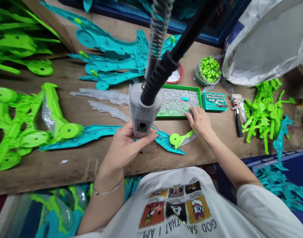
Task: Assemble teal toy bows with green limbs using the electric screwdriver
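The teal part (100, 131) extends either side of the left hand (124, 145)—grip obscured by the grey tool (143, 115)—while the right hand (201, 123), pinch indeterminable, is at the green tray (200, 100).

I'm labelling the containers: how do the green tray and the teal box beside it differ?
The green tray is larger than the teal box. The tray holds heaped silvery pieces; the box, round discs mostly in rows. The right hand is at the tray, not the box. Both look rectangular.

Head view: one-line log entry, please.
left hand: at grey tool, grip partly hidden | right hand: at green tray of silvery pieces | teal part: on bench
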The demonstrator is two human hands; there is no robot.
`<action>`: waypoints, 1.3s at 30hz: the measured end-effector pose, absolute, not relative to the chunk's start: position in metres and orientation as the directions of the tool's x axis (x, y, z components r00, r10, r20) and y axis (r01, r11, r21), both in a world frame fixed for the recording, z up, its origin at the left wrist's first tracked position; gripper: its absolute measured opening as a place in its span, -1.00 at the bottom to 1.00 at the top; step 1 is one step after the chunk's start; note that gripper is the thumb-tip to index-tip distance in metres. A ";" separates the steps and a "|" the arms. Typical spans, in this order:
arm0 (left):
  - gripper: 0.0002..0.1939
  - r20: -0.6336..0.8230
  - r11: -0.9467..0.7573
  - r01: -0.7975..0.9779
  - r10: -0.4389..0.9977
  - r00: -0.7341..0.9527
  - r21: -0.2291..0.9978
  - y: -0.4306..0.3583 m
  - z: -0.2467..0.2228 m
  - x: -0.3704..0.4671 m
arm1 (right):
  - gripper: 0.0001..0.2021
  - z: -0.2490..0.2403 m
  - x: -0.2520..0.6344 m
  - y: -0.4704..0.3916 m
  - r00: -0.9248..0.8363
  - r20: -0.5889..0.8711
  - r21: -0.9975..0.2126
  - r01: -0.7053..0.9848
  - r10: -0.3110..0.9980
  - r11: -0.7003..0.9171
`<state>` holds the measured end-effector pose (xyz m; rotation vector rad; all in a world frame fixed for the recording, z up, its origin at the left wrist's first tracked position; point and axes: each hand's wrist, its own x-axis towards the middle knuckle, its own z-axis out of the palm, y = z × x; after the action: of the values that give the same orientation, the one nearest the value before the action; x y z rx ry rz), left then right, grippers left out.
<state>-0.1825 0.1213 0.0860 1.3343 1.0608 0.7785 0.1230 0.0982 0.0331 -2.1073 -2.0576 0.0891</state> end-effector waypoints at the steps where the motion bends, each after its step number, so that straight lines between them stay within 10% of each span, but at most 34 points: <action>1: -0.70 -0.156 0.117 0.127 0.920 0.360 0.985 0.121 0.086 -0.182 | -0.42 0.033 0.116 0.098 0.049 0.092 -0.161 0.986 0.995 -0.033; 11: -0.68 -0.154 0.113 0.128 0.914 0.375 0.985 0.117 0.087 -0.180 | -0.52 0.033 0.036 0.130 -0.432 0.109 -0.392 0.809 0.895 0.438; 20: -0.65 -0.161 0.128 0.119 0.926 0.341 0.985 0.118 0.089 -0.184 | -0.52 0.029 0.092 0.108 -0.028 0.176 -0.284 0.956 0.984 0.078; 39: -0.65 -0.141 0.095 0.156 0.938 0.317 0.983 0.112 0.097 -0.186 | -0.66 0.014 0.081 0.109 -0.303 0.189 -0.169 0.927 0.934 0.335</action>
<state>-0.1857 0.1120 0.0967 1.3587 1.1101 0.8061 0.0809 0.1094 0.0137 -1.6785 -2.3488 0.0408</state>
